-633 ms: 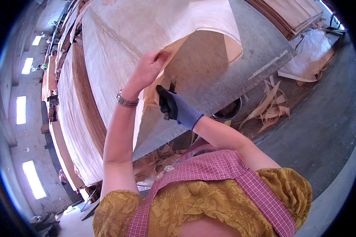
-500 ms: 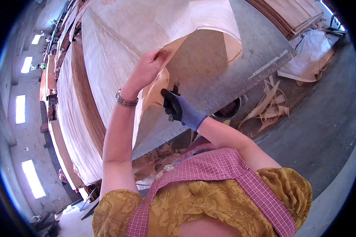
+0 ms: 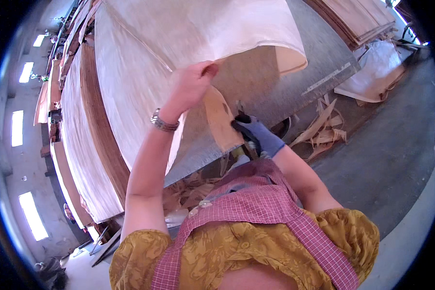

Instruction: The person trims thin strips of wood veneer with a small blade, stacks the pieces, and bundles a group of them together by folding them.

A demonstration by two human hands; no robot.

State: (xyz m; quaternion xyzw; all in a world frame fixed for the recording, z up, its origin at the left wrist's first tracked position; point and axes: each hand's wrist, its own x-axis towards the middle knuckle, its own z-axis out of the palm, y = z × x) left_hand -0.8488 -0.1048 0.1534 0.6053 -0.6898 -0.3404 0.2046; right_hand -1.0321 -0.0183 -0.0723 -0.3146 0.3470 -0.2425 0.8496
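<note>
My left hand, bare with a metal watch at the wrist, pinches the edge of a large pale veneer sheet, whose far corner curls up. My right hand, in a blue glove with dark fingers, is closed on a dark narrow tool, partly hidden by the fingers. Beside it a tan strip of veneer hangs at an angle down to the near edge of the grey worn board, which lies under the sheet. Whether the gloved fingers also grip the strip I cannot tell.
Stacked veneer runs along the left. More sheets lie stacked at the back right, with a wrapped pale bundle below them. Curled scraps lie beside the board on the right, and more under its near edge.
My right hand has moved right and down, and the tan strip now hangs toward the board's edge, apart from the sheet's lower part. My left hand has shifted slightly right.
</note>
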